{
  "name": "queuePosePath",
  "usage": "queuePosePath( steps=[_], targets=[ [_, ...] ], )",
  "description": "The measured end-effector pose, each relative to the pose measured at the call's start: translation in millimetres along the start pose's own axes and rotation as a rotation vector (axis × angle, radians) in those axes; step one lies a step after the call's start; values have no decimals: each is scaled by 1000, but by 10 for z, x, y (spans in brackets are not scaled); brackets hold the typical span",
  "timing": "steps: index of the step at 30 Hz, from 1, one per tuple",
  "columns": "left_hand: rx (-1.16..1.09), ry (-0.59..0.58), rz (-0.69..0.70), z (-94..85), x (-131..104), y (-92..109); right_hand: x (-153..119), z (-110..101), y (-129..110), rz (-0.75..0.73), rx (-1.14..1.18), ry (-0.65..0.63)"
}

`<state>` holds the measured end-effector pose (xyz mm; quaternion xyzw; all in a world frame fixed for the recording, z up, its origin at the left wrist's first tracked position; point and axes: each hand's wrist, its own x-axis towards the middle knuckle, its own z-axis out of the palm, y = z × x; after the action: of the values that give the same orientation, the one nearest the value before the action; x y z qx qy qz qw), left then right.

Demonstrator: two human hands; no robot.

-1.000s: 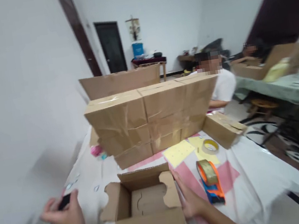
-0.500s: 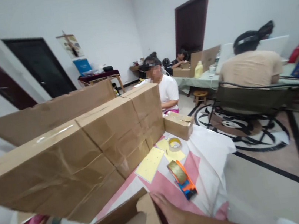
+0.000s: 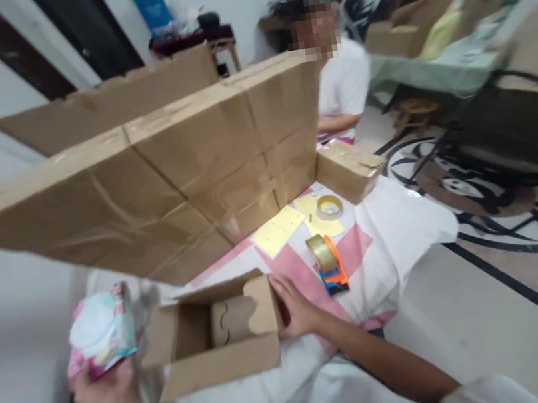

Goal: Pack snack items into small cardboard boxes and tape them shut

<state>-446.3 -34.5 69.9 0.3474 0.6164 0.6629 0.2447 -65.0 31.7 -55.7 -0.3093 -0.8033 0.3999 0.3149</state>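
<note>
A pink-and-white packet [image 3: 100, 331] — absent from the left hand [image 3: 106, 391] a second ago — is now gripped at lower left, just beside the open carton [image 3: 217, 334] at lower centre, whose right flap is steadied by the flat right hand [image 3: 295, 305] — packing seems at hand

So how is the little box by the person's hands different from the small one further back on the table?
The near box is open, flaps spread and inside visible; the far box has its flaps folded shut. The near box is steadied by the right hand, with the left hand holding a pink packet beside it; the far box sits untouched beyond the tape roll. Both are plain brown cardboard.
</note>
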Motion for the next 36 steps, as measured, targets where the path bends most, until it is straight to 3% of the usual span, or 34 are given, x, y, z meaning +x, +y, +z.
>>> queuePosePath(
  steps=[3, 6, 11, 13, 16, 18, 21, 24, 30, 34, 36],
  targets=[
    [-237, 227, -26, 85, -464, 211, -9, -1, 1, -27, -8, 21],
    [-243, 215, -32, 279, -706, 516, -8, 6, 7, -48, -21, 38],
    [-144, 123, -174, 448, -703, 872, 4, -8, -27, -100, -34, 65],
    [-30, 66, -263, 444, -705, 976, 9, -16, -46, -111, -41, 77],
    [248, -126, -363, 479, -791, 1170, 13, -22, -67, -134, -48, 91],
    [484, -190, -314, 560, -867, 1312, 14, -24, -79, -154, -45, 86],
    [850, -178, -168, 708, -892, 1434, 21, -31, -102, -143, -39, 75],
    [1036, -236, -167, 790, -771, 1331, 29, -40, -129, -143, -35, 83],
    [830, -459, -296, 961, -600, 717, 37, -42, -133, -153, -21, 73],
    [1335, -504, -187, 1209, -590, 466, 48, -39, -120, -138, -2, 70],
    [1452, -482, -147, 1292, -548, 447, 46, -40, -123, -134, 2, 64]
  ],
)
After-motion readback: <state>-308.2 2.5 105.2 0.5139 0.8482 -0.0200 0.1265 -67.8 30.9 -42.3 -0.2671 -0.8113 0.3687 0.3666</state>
